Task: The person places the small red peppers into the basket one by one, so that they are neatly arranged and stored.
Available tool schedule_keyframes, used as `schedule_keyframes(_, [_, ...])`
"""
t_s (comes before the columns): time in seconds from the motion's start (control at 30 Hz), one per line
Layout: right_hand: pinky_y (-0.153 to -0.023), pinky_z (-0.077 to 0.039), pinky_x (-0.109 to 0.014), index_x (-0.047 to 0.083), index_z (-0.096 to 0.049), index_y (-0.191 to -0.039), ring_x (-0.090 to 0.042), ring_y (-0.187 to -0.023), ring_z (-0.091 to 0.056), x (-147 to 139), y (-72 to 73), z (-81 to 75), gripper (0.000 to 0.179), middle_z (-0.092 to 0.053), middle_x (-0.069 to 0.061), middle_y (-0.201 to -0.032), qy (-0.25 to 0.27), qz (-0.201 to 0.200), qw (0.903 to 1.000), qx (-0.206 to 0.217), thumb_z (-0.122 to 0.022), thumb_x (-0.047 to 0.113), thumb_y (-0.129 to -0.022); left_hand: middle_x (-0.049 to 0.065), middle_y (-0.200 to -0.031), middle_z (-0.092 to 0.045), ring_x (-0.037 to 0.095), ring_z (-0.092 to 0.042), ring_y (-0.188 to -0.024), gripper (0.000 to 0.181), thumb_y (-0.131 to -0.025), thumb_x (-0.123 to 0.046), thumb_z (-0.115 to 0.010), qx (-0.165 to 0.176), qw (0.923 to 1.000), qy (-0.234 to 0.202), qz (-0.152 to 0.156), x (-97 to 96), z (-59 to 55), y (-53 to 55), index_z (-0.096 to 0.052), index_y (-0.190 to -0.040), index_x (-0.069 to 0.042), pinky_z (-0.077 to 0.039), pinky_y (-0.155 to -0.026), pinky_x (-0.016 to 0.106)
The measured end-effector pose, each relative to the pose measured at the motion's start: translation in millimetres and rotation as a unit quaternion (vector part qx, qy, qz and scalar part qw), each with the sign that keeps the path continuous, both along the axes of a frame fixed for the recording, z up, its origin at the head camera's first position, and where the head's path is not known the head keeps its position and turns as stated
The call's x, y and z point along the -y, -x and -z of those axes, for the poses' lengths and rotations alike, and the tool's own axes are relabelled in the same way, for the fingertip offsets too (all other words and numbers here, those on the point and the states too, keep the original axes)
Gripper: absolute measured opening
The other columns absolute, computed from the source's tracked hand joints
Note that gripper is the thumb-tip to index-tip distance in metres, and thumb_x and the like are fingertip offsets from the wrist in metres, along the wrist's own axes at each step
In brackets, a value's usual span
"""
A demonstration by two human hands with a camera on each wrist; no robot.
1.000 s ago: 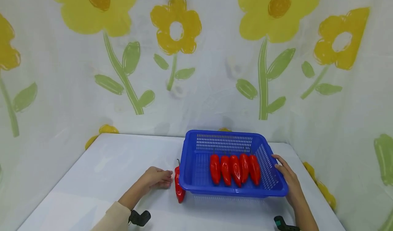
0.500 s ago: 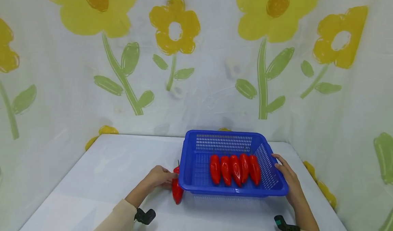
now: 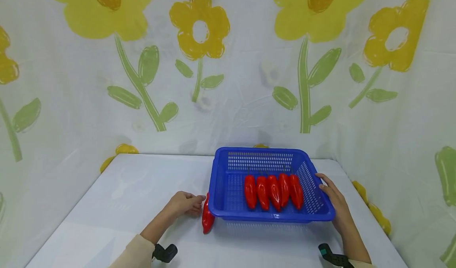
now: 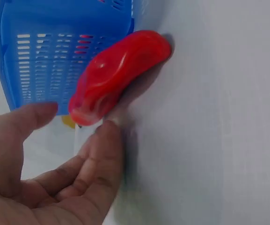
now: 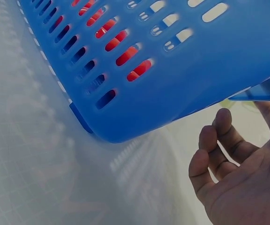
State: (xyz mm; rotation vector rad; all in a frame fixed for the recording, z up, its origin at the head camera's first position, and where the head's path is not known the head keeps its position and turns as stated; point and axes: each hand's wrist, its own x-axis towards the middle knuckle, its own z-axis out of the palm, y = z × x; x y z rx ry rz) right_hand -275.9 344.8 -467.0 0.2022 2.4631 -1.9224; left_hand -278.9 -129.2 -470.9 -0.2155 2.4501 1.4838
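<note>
A loose red chili pepper (image 3: 207, 219) lies on the white table by the basket's left side, its upper end partly under the rim. My left hand (image 3: 186, 204) is just left of it. In the left wrist view, thumb and fingers stand apart near the end of the pepper (image 4: 120, 70), not closed round it. The blue plastic basket (image 3: 228, 217) holds several red chili peppers (image 3: 273, 192) side by side in its right half. At the basket's right rim, my right hand (image 3: 336, 204) holds on with its upper fingers; its other fingers (image 5: 208, 136) curl loosely below the rim.
The white table (image 3: 142, 177) stretches left of the basket. Behind and around it hangs a white curtain (image 3: 246, 113) printed with yellow flowers. Each wrist wears a black camera mount, such as the left mount (image 3: 165, 253).
My left hand reached over the loose pepper, then drew back slightly left. The pepper has turned, its upper end now further right beneath the rim. The right hand stays on the basket.
</note>
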Motion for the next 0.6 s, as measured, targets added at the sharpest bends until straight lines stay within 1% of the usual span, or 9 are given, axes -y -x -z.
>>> schedule_keyframes(0.07, [-0.082, -0.059, -0.032, 0.038, -0.028, -0.156, -0.025, -0.115, -0.055, -0.1, 0.2, -0.7, 0.054, -0.022, -0.018, -0.161, 0.005, 0.002, 1.0, 0.003, -0.037, 0.053, -0.105, 0.008, -0.079, -0.071, 0.022, -0.071, -0.071, 0.038, -0.091, -0.03, -0.073, 0.002, 0.9998, 0.01, 0.018, -2.5, 0.1, -0.7, -0.069, -0.1, 0.007, -0.061, -0.073, 0.035])
schedule_keyframes(0.13, [-0.081, -0.059, -0.032, 0.039, -0.029, -0.156, -0.017, -0.108, -0.057, -0.5, -0.3, -0.7, 0.053, -0.023, -0.018, -0.16, 0.011, 0.002, 0.9999, 0.005, -0.037, 0.052, -0.105, 0.007, -0.076, -0.07, 0.02, -0.07, -0.069, 0.033, -0.089, -0.028, -0.075, -0.002, 0.9991, 0.026, 0.034, -5.0, -0.3, -1.2, -0.07, -0.097, 0.005, -0.06, -0.073, 0.035])
schedule_keyframes(0.2, [-0.081, -0.059, -0.03, 0.039, -0.028, -0.156, -0.014, -0.106, -0.057, -1.0, -1.2, -0.5, 0.053, -0.022, -0.018, -0.161, 0.018, 0.001, 0.9998, 0.007, -0.037, 0.051, -0.106, 0.005, -0.075, -0.069, 0.019, -0.069, -0.068, 0.029, -0.088, -0.024, -0.076, -0.01, 0.9982, 0.041, 0.042, -7.3, -0.5, -1.3, -0.071, -0.095, 0.003, -0.06, -0.072, 0.035])
schedule_keyframes(0.23, [-0.081, -0.059, -0.03, 0.038, -0.028, -0.156, -0.014, -0.106, -0.057, -1.2, -1.6, -0.4, 0.053, -0.022, -0.017, -0.161, 0.019, 0.001, 0.9998, 0.008, -0.037, 0.051, -0.106, 0.006, -0.075, -0.069, 0.019, -0.069, -0.069, 0.026, -0.087, -0.022, -0.077, -0.01, 0.9983, 0.037, 0.043, -8.9, -0.1, -1.2, -0.071, -0.095, 0.002, -0.06, -0.073, 0.035])
schedule_keyframes(0.3, [-0.081, -0.058, -0.028, 0.037, -0.028, -0.157, -0.015, -0.108, -0.056, -1.4, -1.8, 0.0, 0.053, -0.021, -0.017, -0.161, 0.017, 0.0, 0.9998, 0.009, -0.037, 0.05, -0.106, 0.007, -0.078, -0.07, 0.02, -0.07, -0.07, 0.023, -0.087, -0.018, -0.077, -0.006, 0.9988, 0.021, 0.044, -10.0, 1.0, -1.4, -0.072, -0.096, 0.004, -0.061, -0.074, 0.036])
schedule_keyframes(0.37, [-0.082, -0.058, -0.028, 0.037, -0.027, -0.157, -0.017, -0.111, -0.054, -1.4, -1.2, 0.2, 0.053, -0.02, -0.016, -0.162, 0.017, 0.0, 0.9998, 0.012, -0.036, 0.05, -0.106, 0.009, -0.081, -0.072, 0.022, -0.071, -0.073, 0.022, -0.088, -0.014, -0.075, 0.002, 0.9991, -0.008, 0.042, -9.7, 2.3, -2.3, -0.072, -0.099, 0.006, -0.061, -0.076, 0.038])
schedule_keyframes(0.43, [-0.082, -0.057, -0.027, 0.036, -0.027, -0.157, -0.023, -0.118, -0.051, -0.9, -0.2, 0.6, 0.053, -0.019, -0.015, -0.163, 0.019, 0.001, 0.9997, 0.014, -0.036, 0.049, -0.107, 0.011, -0.084, -0.072, 0.024, -0.071, -0.076, 0.023, -0.088, -0.011, -0.074, 0.009, 0.9984, -0.04, 0.039, -7.7, 3.2, -2.8, -0.072, -0.101, 0.008, -0.061, -0.077, 0.04])
schedule_keyframes(0.53, [-0.083, -0.057, -0.027, 0.036, -0.026, -0.157, -0.034, -0.13, -0.043, 0.0, 1.1, 0.7, 0.053, -0.017, -0.015, -0.164, 0.024, 0.002, 0.9996, 0.015, -0.036, 0.048, -0.107, 0.011, -0.086, -0.072, 0.023, -0.071, -0.077, 0.025, -0.088, -0.013, -0.076, 0.009, 0.9979, -0.06, 0.025, -1.0, 1.8, -2.4, -0.072, -0.101, 0.008, -0.061, -0.078, 0.039])
schedule_keyframes(0.6, [-0.083, -0.058, -0.028, 0.036, -0.026, -0.157, -0.039, -0.134, -0.038, 0.4, 1.8, -0.6, 0.053, -0.017, -0.015, -0.164, 0.021, 0.001, 0.9997, 0.011, -0.036, 0.049, -0.107, 0.011, -0.086, -0.072, 0.022, -0.07, -0.078, 0.026, -0.087, -0.014, -0.077, 0.005, 0.9975, -0.069, 0.012, 4.8, -1.6, -0.9, -0.072, -0.101, 0.007, -0.061, -0.078, 0.039])
